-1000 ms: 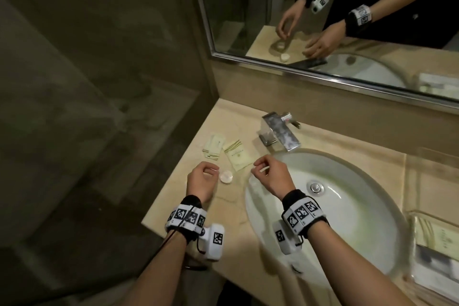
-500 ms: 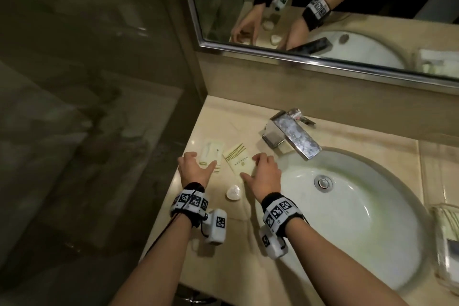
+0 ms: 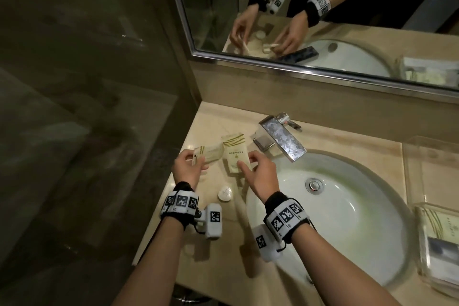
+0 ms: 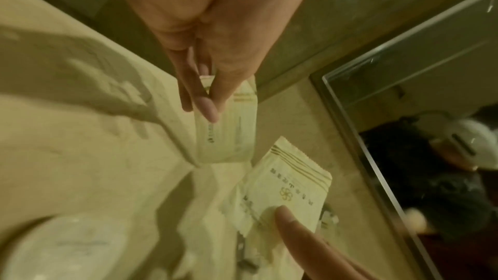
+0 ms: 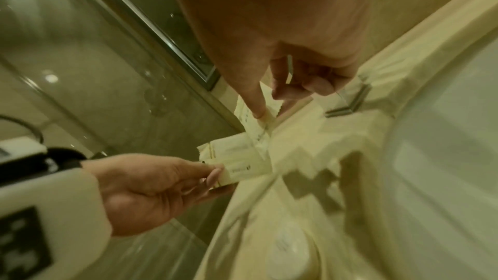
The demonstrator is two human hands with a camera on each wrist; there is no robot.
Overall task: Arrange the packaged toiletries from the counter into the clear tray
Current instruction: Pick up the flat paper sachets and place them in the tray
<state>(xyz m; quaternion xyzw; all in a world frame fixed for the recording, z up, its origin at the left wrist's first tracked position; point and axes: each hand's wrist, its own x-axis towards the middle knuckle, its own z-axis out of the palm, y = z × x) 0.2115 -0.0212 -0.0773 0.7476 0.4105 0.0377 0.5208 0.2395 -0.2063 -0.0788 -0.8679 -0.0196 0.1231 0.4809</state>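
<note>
Sachets look feather-light and floppy, best pinched at a sealed edge. Left hand [image 3: 186, 169] pinches the narrow packet [image 3: 208, 153] by its end, lifting it; right hand [image 3: 258, 172] has a forefinger on the flat sachet [image 3: 234, 154] on the worktop [image 3: 347, 139], thumb curling in. Clear tray [image 3: 422, 243] waits far right.

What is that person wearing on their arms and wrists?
The forearms are bare, with no sleeves in view. Behind the left hand and the right hand each wrist carries a black band wrapped with white tiles printed with black square codes. A small white boxy camera hangs from each band, marked with a similar code. A thin black cable runs from the left one.
</note>
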